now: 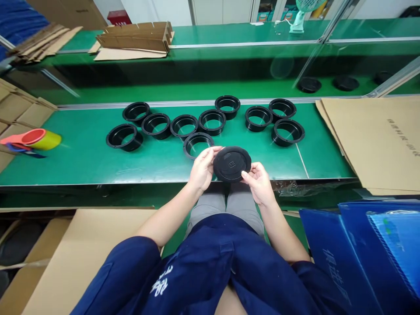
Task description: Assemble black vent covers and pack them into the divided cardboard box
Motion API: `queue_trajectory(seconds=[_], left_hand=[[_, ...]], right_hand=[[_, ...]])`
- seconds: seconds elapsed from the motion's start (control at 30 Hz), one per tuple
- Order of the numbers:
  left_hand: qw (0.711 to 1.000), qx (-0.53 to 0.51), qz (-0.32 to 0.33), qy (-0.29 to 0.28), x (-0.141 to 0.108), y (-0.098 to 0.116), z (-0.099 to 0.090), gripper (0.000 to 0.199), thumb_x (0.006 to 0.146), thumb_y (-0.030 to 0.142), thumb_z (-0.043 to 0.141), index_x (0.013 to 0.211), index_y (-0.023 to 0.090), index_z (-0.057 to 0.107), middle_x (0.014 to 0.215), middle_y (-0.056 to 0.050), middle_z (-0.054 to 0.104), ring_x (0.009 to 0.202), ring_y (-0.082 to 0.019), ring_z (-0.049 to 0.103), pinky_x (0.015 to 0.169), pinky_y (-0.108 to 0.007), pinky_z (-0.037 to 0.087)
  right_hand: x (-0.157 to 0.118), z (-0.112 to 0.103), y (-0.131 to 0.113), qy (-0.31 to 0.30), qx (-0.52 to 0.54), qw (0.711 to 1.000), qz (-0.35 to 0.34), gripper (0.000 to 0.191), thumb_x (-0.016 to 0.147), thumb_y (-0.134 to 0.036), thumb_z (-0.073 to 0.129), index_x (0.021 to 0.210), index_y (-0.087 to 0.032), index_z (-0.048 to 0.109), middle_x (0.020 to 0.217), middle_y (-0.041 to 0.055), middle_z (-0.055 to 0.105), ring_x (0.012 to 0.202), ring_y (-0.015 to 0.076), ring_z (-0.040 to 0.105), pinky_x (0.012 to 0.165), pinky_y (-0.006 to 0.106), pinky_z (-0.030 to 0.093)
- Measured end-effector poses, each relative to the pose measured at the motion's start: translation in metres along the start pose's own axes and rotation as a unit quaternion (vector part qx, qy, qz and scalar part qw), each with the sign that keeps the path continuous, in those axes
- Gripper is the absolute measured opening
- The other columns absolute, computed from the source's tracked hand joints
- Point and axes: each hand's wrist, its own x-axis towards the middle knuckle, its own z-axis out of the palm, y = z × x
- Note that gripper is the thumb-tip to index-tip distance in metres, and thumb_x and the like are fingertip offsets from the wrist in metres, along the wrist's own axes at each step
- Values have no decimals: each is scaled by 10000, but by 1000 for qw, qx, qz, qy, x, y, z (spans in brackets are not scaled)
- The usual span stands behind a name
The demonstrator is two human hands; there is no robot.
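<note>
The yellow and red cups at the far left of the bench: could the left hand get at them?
Probably, once freed: the left hand is helping hold the black lid, but open green bench leads to the cups.

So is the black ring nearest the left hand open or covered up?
Open: you can see green tabletop through the black ring by the left hand.

- Left hand (204,168) and right hand (259,183) are bare, without gloves.
- Behind both hands, a navy top (203,267) has short, loose sleeves (131,262).
- Behind the left hand, white lettering (160,281) marks the chest, too blurred to read.
- Nearer the hands, between the forearms, light grey trousers (210,209) show.
</note>
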Motion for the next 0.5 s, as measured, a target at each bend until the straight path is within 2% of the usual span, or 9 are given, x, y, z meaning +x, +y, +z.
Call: queue_trajectory(seconds=[0.1,0.17,0.23,0.3,0.37,0.43,0.5], left_hand=[[990,-121,-53,-58,-7,-4,1,566,912,663,647,1292,245,686,1378,-80,645,1290,-276,590,1088,-400,489],[977,-170,-95,-90,-9,-7,-1,626,917,703,606,1360,263,641,1369,-81,650,1299,-299,585,1110,-456,478],[974,-178,-109,-92,-10,-9,-2,590,934,678,599,1329,245,660,1329,-88,674,1286,-303,596,1110,-459,481],[975,-172,-117,-78,-10,-12,-2,579,962,678,538,1287,222,682,1329,-96,675,1302,-301,586,1124,-444,471],[975,-172,-121,-66,-11,-16,2,658,979,724,415,1279,205,688,1353,-105,662,1337,-303,561,1154,-437,444],[975,-185,-115,-53,-13,-20,6,742,986,752,300,1284,193,688,1365,-110,655,1373,-301,529,1188,-435,405],[973,-202,-108,-34,-15,-23,7,753,998,743,266,1270,188,696,1357,-111,659,1396,-297,506,1211,-437,374]], right_hand=[[0,1,8,-23,-16,1000,8,400,788,-438,833,949,-247,521,872,-11,613,801,145,619,691,258,556],[2,1,14,-26,-66,997,-4,387,827,-478,787,976,-246,515,880,2,610,794,157,619,708,291,559],[6,4,14,0,-171,983,-61,443,846,-535,746,1098,-242,528,997,52,626,885,203,634,800,379,575],[12,11,10,32,-321,934,-153,667,829,-607,731,1316,-221,490,1253,148,583,1136,296,594,973,509,527],[18,23,3,23,-467,856,-223,911,795,-677,725,1492,-201,382,1472,210,440,1361,383,433,1105,611,406],[25,38,-2,-10,-559,794,-239,1009,778,-718,713,1555,-198,332,1510,218,398,1399,420,372,1116,644,365],[30,51,-3,-15,-585,777,-232,954,794,-715,701,1538,-210,381,1433,200,470,1320,403,445,1063,611,416]])
